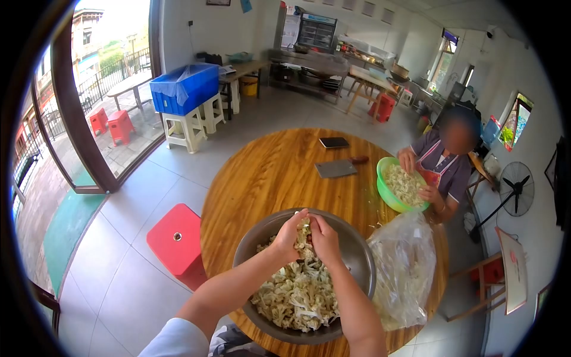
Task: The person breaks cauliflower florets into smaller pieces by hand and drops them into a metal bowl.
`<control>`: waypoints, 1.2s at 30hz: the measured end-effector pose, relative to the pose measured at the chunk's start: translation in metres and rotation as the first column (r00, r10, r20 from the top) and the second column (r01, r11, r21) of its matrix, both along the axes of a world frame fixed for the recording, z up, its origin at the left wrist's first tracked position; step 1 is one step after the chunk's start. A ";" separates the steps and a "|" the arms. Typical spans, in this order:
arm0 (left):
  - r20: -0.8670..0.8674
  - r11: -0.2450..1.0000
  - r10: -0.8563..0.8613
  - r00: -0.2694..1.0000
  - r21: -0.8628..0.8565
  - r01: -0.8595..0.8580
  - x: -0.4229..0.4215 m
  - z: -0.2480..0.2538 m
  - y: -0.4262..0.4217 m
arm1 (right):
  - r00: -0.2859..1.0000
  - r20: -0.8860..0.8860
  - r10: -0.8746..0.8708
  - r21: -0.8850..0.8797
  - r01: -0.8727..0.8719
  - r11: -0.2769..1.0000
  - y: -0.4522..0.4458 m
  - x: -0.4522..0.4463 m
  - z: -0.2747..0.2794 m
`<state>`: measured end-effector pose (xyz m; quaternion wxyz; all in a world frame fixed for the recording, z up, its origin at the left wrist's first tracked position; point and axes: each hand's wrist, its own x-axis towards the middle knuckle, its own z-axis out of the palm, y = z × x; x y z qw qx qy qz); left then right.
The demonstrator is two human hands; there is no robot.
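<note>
A large metal bowl [364, 262] in front of me holds a heap of small cut cauliflower pieces [295, 294]. Over the bowl's far half, my left hand [289, 235] and my right hand [325, 239] come together, fingertips nearly touching. Their fingers curl around a clump of cauliflower [303, 233] held between them. Part of that clump is hidden behind the fingers. To the right of the bowl lies a clear plastic bag [404, 262] with pale pieces inside.
On the round wooden table [256, 172] lie a cleaver [336, 168] and a dark phone [333, 142]. Across from me a person [443, 154] has both hands at a green bowl [386, 193] of cauliflower. A red stool [178, 238] stands at the left.
</note>
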<state>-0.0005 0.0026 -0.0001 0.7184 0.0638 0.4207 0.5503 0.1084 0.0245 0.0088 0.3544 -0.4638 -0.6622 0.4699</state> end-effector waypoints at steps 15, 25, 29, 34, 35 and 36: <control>-0.059 1.000 0.006 0.998 0.001 -0.006 0.004 0.014 -0.007 | 1.000 0.015 0.011 -0.011 -0.011 1.000 0.001 0.000 0.002; -0.053 0.999 0.002 0.999 0.040 0.000 0.004 0.020 -0.009 | 0.999 0.045 0.026 0.055 -0.028 0.998 0.010 0.002 -0.011; -0.176 0.996 0.000 0.984 -0.086 -0.016 0.002 0.020 -0.009 | 1.000 0.010 0.019 -0.030 -0.019 0.999 0.003 0.001 -0.002; -0.066 0.997 -0.015 0.998 0.077 0.020 0.000 0.007 -0.005 | 0.998 0.056 -0.028 0.209 0.016 0.978 0.015 0.001 -0.035; -0.005 0.997 -0.018 1.000 0.073 0.018 -0.001 0.008 -0.005 | 0.999 0.033 -0.026 0.178 0.020 0.984 0.016 0.004 -0.036; 0.063 0.999 -0.015 0.998 0.048 0.012 -0.004 0.010 -0.006 | 1.000 0.006 -0.019 0.146 0.018 0.989 0.015 0.002 -0.031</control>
